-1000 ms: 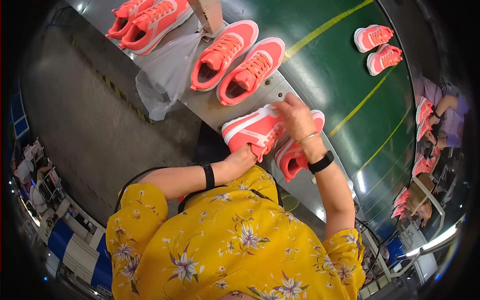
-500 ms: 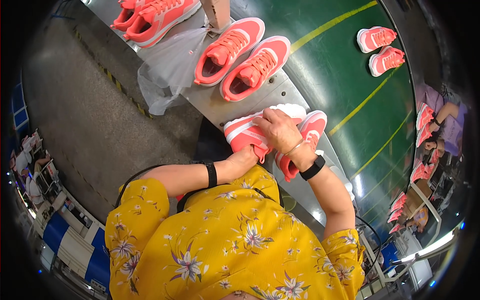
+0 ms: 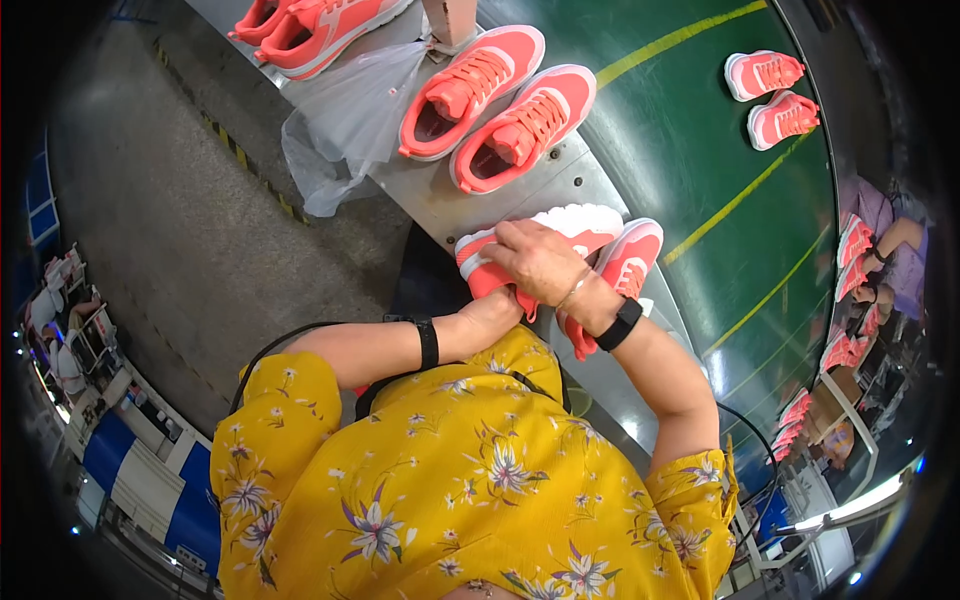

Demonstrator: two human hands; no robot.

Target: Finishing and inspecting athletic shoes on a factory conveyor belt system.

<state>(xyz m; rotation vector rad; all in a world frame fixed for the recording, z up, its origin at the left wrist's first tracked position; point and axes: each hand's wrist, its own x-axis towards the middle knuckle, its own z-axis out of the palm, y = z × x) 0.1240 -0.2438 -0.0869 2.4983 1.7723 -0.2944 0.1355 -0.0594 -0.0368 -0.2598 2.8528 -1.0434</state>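
A coral sneaker (image 3: pixel 473 262) lies tipped on its side in front of me, its white sole turned away. My left hand (image 3: pixel 492 316) is closed on it at the heel opening, the fingertips hidden by the shoe. Bent over the upper side of that shoe is my right hand (image 3: pixel 538 262), fingers curled and pressed together; whatever they may pinch is hidden. Just right of it, partly behind my right wrist, rests a second coral sneaker (image 3: pixel 632 250). Both are at the metal ledge (image 3: pixel 470 212).
Another sneaker pair (image 3: pixel 525 125) stands farther along the ledge, beside a clear plastic bag (image 3: pixel 345 125) and a post (image 3: pixel 450 22). More coral shoes (image 3: pixel 335 35) sit at the far left. The green belt (image 3: pixel 680 140) carries a pair (image 3: pixel 780 115). A person in purple (image 3: pixel 905 260) is across it.
My right hand has slid slightly left along the shoe's side, towards the heel. My left hand keeps its hold. The view has shifted a little, and the shoes on the belt stay nearly in place.
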